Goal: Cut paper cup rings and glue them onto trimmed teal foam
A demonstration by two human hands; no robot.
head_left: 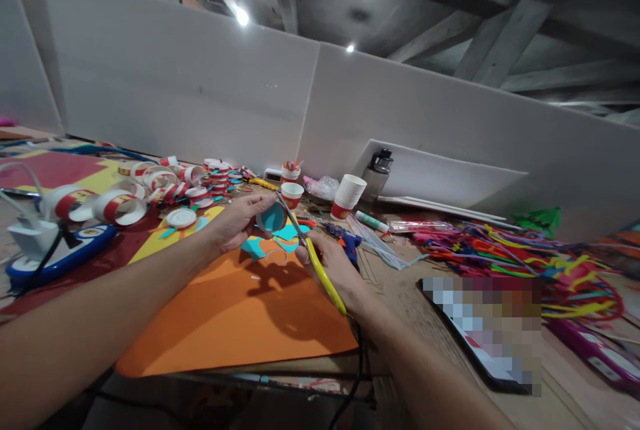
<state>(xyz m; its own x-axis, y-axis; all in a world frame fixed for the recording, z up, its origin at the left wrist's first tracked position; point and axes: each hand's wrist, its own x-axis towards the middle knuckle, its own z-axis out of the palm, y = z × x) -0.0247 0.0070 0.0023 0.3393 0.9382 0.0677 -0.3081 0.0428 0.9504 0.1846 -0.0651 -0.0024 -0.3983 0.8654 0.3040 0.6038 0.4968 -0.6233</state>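
My left hand (239, 220) is closed around a small round piece with a turquoise face (271, 218), held above an orange sheet (235, 317). My right hand (333, 267) grips yellow-handled scissors (320, 270); their blades (290, 215) point up and left and reach the edge of the turquoise piece. Turquoise paper scraps (280, 240) lie on the orange sheet just under both hands.
Cut red-and-white paper cup rings (120, 207) and lids litter the left side. A stack of paper cups (347, 197), a bottle (377, 173), a blue glue gun (350, 242) and a heap of coloured pipe cleaners (525, 257) lie right. A phone (480, 330) lies near my right forearm. White boards wall the back.
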